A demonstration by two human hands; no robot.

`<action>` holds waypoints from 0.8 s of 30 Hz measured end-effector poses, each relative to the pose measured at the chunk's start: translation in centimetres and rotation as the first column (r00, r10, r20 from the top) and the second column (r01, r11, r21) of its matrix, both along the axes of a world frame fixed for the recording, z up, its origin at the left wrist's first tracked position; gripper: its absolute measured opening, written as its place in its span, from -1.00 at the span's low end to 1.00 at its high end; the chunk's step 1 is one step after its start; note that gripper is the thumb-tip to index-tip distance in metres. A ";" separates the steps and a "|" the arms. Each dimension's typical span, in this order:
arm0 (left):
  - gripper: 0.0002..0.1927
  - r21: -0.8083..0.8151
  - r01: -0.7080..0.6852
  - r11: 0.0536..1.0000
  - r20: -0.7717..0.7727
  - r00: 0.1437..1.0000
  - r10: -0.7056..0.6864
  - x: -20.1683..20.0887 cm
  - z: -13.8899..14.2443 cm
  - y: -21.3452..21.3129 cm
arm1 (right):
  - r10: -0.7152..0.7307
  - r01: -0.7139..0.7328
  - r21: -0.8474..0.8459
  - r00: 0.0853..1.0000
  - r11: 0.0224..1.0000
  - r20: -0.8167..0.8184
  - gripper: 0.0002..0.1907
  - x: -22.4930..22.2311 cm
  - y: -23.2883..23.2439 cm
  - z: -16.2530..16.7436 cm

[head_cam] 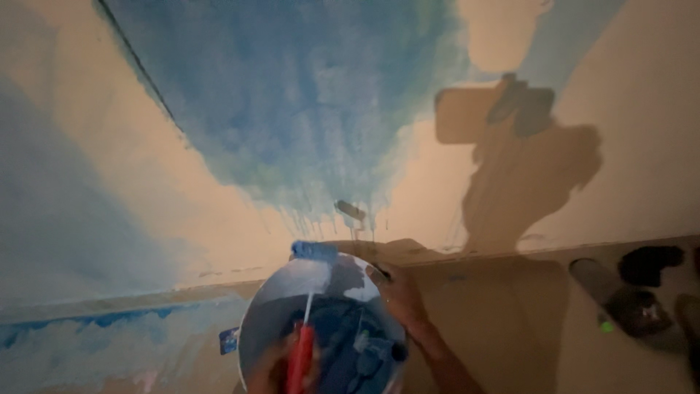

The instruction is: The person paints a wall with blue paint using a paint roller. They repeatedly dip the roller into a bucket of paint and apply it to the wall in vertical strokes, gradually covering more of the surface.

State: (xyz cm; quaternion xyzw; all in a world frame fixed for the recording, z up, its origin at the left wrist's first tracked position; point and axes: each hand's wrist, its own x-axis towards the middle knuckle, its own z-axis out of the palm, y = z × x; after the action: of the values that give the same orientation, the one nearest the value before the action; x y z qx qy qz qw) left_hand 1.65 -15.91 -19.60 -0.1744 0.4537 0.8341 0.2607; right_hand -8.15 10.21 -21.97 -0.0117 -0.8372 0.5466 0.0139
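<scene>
A white bucket (250, 319) with blue paint inside sits low in the middle of the head view. My right hand (397, 293) grips its right rim, fingers curled over the edge. My left hand (273, 372), blurred at the bottom edge, is closed around the red handle of a small paint roller (301, 355). The roller's blue sleeve (315, 251) rests across the bucket's far rim. Behind the bucket a cream wall carries a large patch of blue paint (292, 95) with drips running down its lower edge.
A person's shadow (529, 171) falls on the wall at the right. Dark objects (645, 266) and a long grey tool-like shape (609, 288) lie on the ledge at the far right. A blue-streaked strip (87, 325) runs along the lower left.
</scene>
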 end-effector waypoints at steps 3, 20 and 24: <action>-0.38 -0.128 -0.120 0.985 -0.165 0.981 0.098 -1.6 5.3 4.9 | 0.007 -0.034 -0.159 0.985 0.987 -0.171 -0.63 0.1 0.1 0.4; -0.60 -0.457 -0.718 0.525 -0.889 0.384 -0.248 -14.7 23.0 22.5 | -0.049 0.038 -0.135 0.996 0.990 -0.074 -0.68 -0.3 0.1 2.0; -0.55 -0.514 -0.706 0.487 -0.858 0.431 -0.280 -13.4 21.5 22.0 | -0.079 0.074 -0.109 0.996 0.991 -0.046 -0.66 -0.1 0.0 1.9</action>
State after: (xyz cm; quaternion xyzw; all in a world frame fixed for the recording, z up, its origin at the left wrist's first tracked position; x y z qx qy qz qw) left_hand -11.72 6.12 1.86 0.1096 0.8242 0.4896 -0.2626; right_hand -8.27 10.22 -20.06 -0.0308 -0.8048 0.5901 0.0551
